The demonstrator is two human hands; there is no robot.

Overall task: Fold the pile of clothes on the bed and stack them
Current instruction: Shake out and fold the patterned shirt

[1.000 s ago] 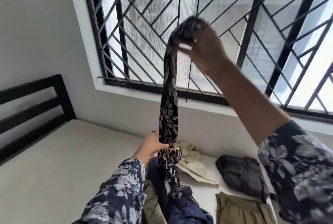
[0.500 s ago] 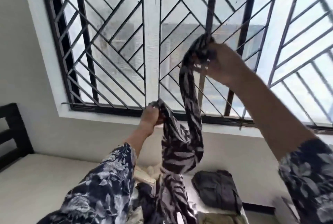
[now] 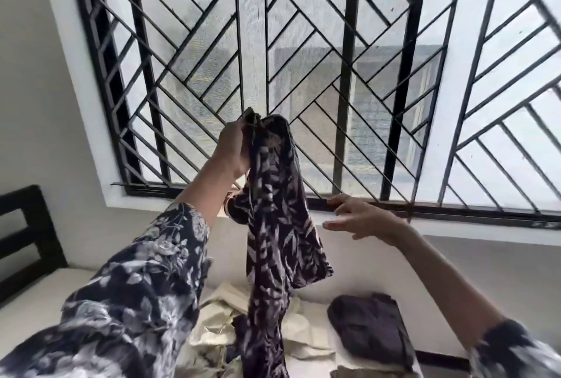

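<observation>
Dark leaf-printed garment (image 3: 273, 225) is held aloft by its top edge, pinched in the left hand (image 3: 233, 146), so it hangs straight above the unfolded pile (image 3: 230, 326) on the bed (image 3: 36, 301). Right hand (image 3: 361, 219) is spread, fingers apart, holding nothing, beside the hanging cloth.
</observation>
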